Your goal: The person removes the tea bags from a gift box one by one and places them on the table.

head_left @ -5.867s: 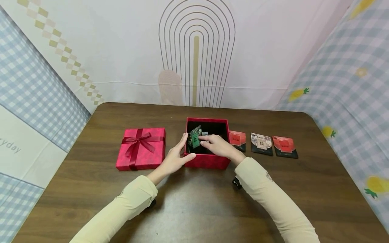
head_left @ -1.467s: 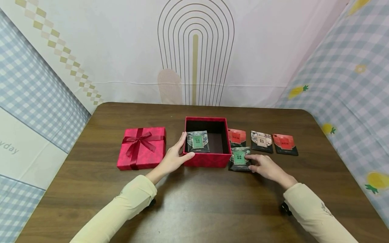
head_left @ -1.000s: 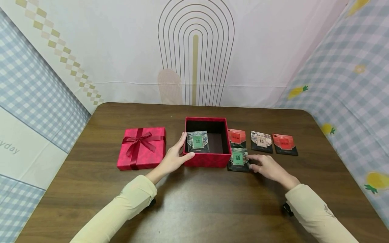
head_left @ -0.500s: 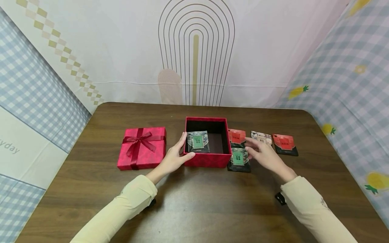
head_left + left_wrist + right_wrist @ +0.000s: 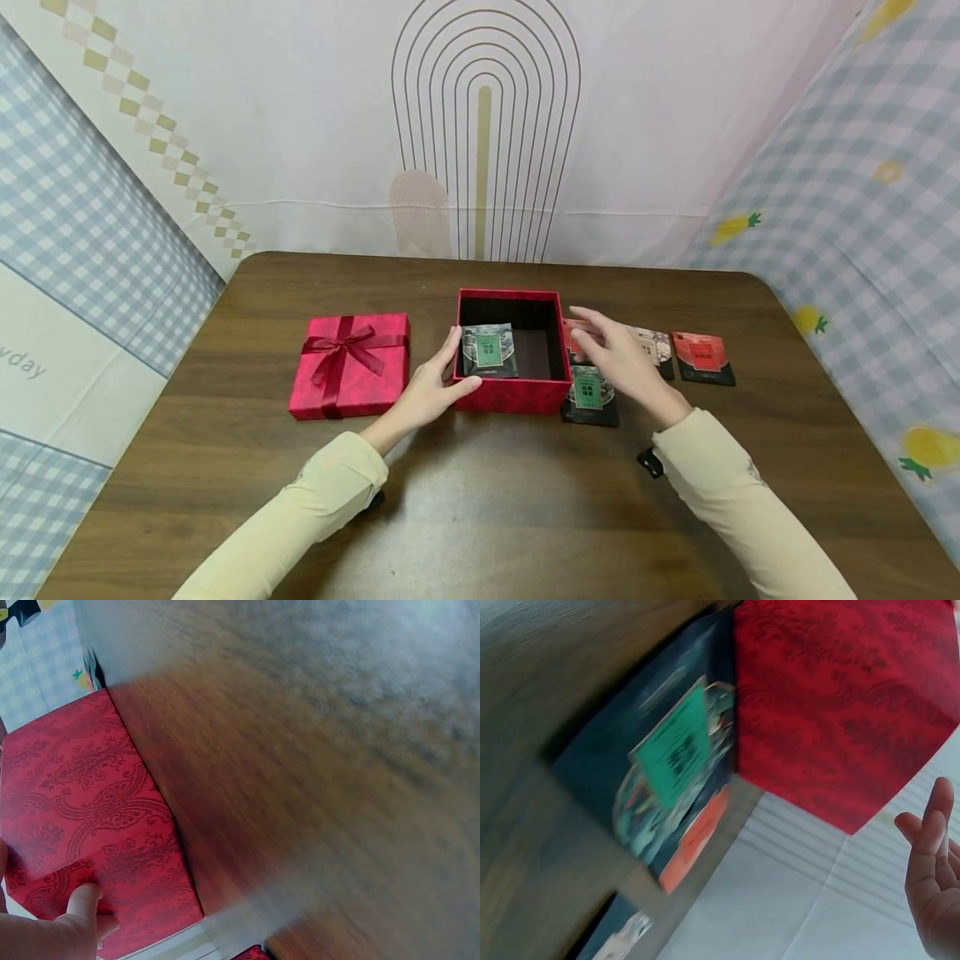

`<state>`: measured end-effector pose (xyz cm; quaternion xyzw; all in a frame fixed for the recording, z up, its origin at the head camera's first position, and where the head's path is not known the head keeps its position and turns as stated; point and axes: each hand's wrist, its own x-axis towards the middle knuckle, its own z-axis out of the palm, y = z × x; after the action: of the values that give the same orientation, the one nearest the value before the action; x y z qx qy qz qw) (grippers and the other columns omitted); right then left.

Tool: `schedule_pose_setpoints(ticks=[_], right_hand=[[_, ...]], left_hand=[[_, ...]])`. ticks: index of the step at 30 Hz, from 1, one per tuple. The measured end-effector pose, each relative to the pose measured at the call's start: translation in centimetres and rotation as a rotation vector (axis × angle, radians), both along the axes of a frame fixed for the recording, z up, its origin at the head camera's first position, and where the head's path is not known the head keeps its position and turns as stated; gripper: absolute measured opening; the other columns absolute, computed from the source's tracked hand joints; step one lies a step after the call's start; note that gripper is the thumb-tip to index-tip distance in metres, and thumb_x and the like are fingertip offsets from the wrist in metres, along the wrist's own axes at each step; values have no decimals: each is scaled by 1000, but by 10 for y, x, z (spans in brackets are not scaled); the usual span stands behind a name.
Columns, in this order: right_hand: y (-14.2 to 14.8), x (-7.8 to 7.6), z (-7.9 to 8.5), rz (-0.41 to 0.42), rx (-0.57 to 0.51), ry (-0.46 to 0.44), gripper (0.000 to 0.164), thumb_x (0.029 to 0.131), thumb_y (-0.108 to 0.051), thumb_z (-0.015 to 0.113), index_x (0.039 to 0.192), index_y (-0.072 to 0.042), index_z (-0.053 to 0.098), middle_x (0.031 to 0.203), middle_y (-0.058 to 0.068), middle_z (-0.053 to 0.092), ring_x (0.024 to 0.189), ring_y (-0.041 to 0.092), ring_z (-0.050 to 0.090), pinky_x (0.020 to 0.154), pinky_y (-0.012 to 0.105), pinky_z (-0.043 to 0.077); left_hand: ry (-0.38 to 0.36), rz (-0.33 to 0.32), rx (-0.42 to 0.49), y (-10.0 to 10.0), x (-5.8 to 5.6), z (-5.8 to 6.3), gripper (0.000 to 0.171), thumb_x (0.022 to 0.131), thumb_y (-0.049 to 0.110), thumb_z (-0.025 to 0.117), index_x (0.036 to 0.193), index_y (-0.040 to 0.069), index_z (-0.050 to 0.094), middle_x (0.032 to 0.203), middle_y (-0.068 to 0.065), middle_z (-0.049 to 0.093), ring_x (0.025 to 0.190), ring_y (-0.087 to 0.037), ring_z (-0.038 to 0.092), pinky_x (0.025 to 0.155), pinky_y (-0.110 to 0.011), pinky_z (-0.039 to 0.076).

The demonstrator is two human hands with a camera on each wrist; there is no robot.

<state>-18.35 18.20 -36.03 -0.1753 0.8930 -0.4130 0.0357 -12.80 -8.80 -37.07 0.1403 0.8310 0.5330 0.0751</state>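
A red patterned gift box (image 5: 513,397) with a black inside stands without its lid in mid-table. My left hand (image 5: 426,392) rests at its front left corner, fingers along the left side and thumb over the front rim. A dark sachet with a green label (image 5: 489,351) lies in the left part of the box. My right hand (image 5: 621,358) is raised beside the box's right rim, fingers loosely extended and holding nothing. Below it, a second green-labelled sachet (image 5: 589,398) lies against the box's right side. Behind that is a red sachet (image 5: 697,840), mostly hidden by the hand in the head view.
The box lid (image 5: 349,367), tied with a dark red ribbon bow, lies to the left. Right of my right hand are a white-patterned sachet (image 5: 660,348), partly covered by the hand, and another red sachet (image 5: 703,357). A patterned cloth (image 5: 300,125) hangs behind the wooden table (image 5: 480,517).
Earlier, my right hand worked inside the box; a green-labelled sachet now lies on the table. The hand has since released it and moved up and left. My left hand stays put.
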Motion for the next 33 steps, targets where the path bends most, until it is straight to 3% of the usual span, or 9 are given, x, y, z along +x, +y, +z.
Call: schedule_pose_setpoints(ticks=[7, 12, 19, 21, 33], right_hand=[[-22, -5, -1, 65, -35, 17, 42, 95, -13, 49, 134, 0, 42, 121, 20, 57, 72, 25, 64, 66, 30, 49], [-36, -9, -4, 105, -49, -20, 43, 95, -12, 48, 135, 2, 40, 124, 22, 54, 73, 24, 63, 70, 32, 50], [-58, -16, -10, 139, 9, -57, 44, 94, -13, 49, 135, 0, 41, 123, 21, 55, 79, 29, 64, 83, 43, 49], [-64, -18, -12, 144, 20, -64, 44, 94, -12, 50, 135, 0, 42, 121, 21, 57, 80, 30, 64, 85, 44, 48], [-82, -30, -23, 141, 216, -44, 41, 93, -11, 51, 132, 1, 45, 110, 18, 60, 75, 20, 56, 76, 36, 51]], left_hand=[[-5, -7, -4, -1, 1, 1, 75, 87, 8, 60, 144, -2, 12, 150, -20, 8, 135, -32, 19, 101, -47, 32], [16, -9, -17, -1, -2, -3, 75, 86, 7, 61, 144, -4, 13, 149, -22, 8, 134, -34, 20, 102, -47, 31], [26, 4, 7, -4, -17, -38, 79, 86, 14, 63, 146, 4, 13, 151, -14, 7, 136, -28, 20, 99, -43, 36], [25, 1, 15, -5, -19, -42, 79, 86, 15, 63, 146, 5, 13, 152, -13, 7, 136, -27, 21, 96, -43, 39], [24, 11, -3, -5, -19, -41, 80, 86, 18, 64, 147, 10, 13, 152, -11, 9, 136, -24, 22, 97, -41, 38]])
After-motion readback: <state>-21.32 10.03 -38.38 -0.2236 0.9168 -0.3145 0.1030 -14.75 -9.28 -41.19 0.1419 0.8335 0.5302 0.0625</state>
